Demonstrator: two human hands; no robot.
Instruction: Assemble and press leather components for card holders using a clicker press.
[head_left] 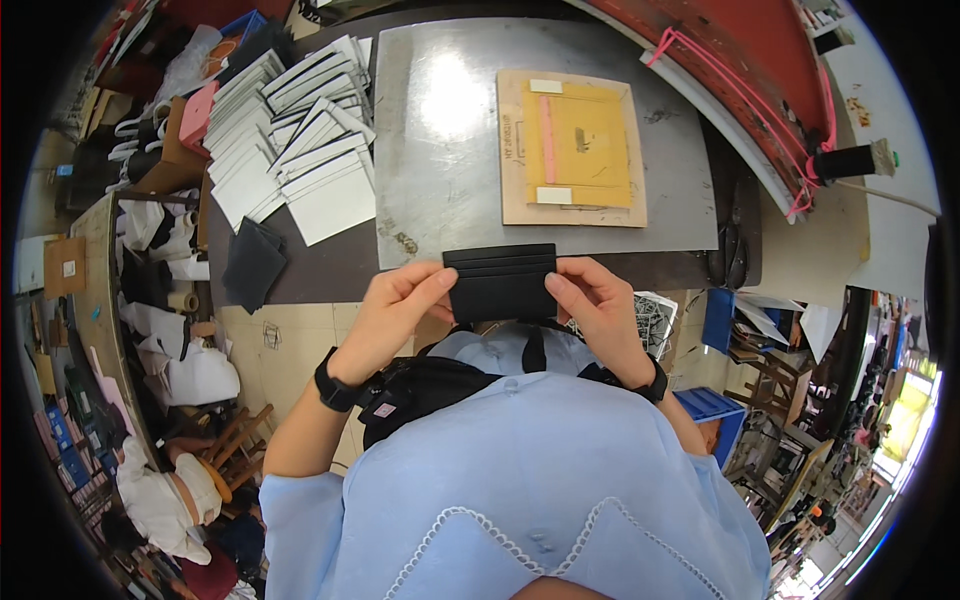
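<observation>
A black card-slot panel (pixel 502 290), with several stepped slots across its upper part, is held up in front of my body at the table's near edge. My left hand (pixel 405 300) pinches its left edge between thumb and fingers. On the opposite edge my right hand (pixel 602 305) grips it the same way. Beyond it, a wooden die board (pixel 512 200) lies on the grey metal plate (pixel 440 190). A yellow sheet (pixel 600 150) with a pink strip and two white pieces covers most of that board.
Stacks of white, dark-edged panels (pixel 325 195) spread over the table's left side, beside several black pieces (pixel 253 265). Scissors (pixel 735 250) lie at the right edge. A red machine frame (pixel 745 70) with pink cord rises at the far right. Another person (pixel 165 500) is at lower left.
</observation>
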